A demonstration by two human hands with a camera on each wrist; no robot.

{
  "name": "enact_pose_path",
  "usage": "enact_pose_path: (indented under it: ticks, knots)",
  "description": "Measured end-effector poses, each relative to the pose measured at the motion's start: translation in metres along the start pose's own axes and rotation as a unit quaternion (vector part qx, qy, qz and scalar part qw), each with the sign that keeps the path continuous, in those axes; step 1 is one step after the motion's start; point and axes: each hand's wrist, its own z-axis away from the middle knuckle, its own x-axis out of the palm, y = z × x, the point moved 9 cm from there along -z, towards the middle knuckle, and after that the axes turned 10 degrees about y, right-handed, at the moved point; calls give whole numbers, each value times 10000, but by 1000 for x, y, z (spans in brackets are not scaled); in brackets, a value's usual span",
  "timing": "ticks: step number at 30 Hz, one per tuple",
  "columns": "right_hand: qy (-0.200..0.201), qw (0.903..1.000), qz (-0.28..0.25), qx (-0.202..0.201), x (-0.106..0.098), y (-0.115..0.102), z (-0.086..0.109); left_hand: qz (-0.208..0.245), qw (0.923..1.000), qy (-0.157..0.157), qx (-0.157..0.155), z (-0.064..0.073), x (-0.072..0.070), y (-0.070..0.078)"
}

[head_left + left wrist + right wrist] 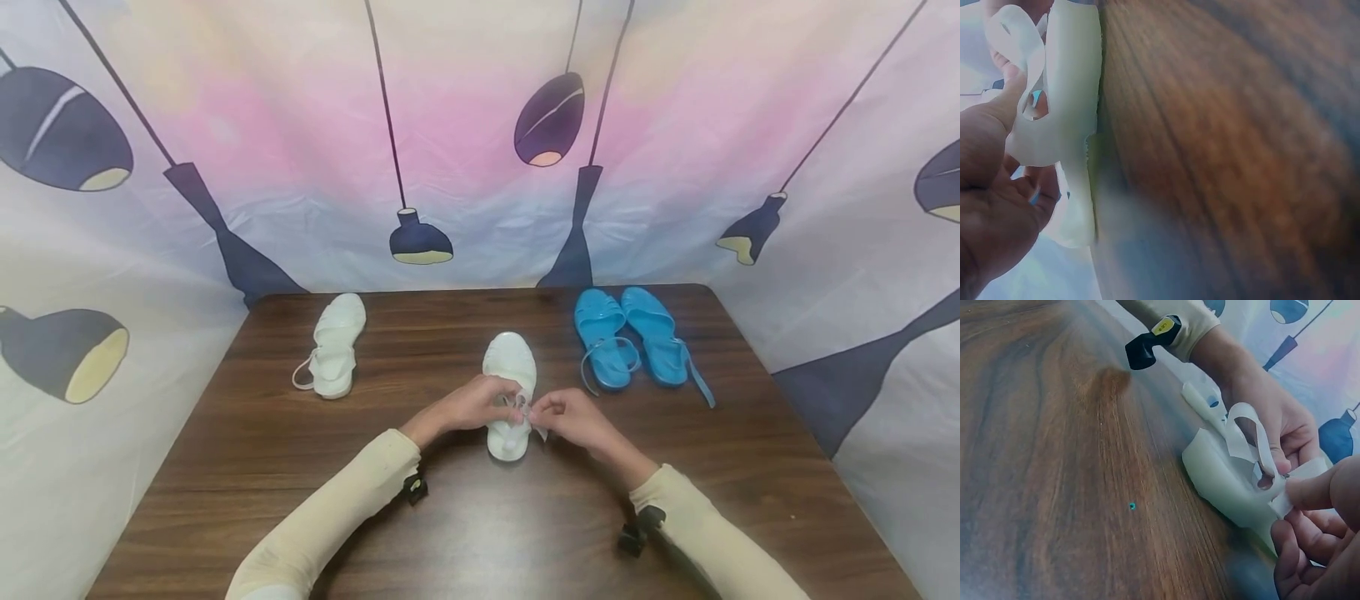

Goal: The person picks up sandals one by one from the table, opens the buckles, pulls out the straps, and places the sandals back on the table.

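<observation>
A white sandal (510,357) lies at the middle of the table, toe pointing away from me. My left hand (482,402) comes in from the left over the sandal and pinches its ankle strap by the buckle. From the right, my right hand (573,417) pinches the strap's end between thumb and forefinger. In the right wrist view the strap (1249,428) stands up in a loop above the heel, and both hands' fingertips meet close at the buckle. The left wrist view shows the sandal's side (1072,69) and the left thumb against the looped strap.
Another white sandal (337,346) lies at the back left, its strap looped out to the left. Two blue sandals (600,312) lie side by side at the back right. The brown wooden table (300,500) ends at a cloth backdrop (480,100) printed with lamps.
</observation>
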Motion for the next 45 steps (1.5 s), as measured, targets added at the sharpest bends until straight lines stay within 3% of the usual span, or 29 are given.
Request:
enact_pose_path:
  ticks: [9, 16, 24, 33, 38, 45]
  knots:
    - [-181, 9993, 296, 134, -2, 9, 1, -153, 9998, 69, 81, 1, 0, 3]
    - [-115, 9997, 201, -46, -2, 9, 0, 10, 10000, 3, 8, 0, 1, 2]
    - [-124, 9998, -43, 128, 1, 7, -3, -86, 9998, -97, 122, -4, 3, 2]
    - [-294, 9988, 255, 288, -1, 14, 0, -112, 9999, -33, 87, -1, 0, 2]
    - [-217, 9995, 117, 190, 0, 13, -2, -110, 9999, -23, 44, -1, 0, 1]
    - [-246, 9987, -279, 357, 4, 11, -2, -87, 9999, -42, 88, -1, 2, 3]
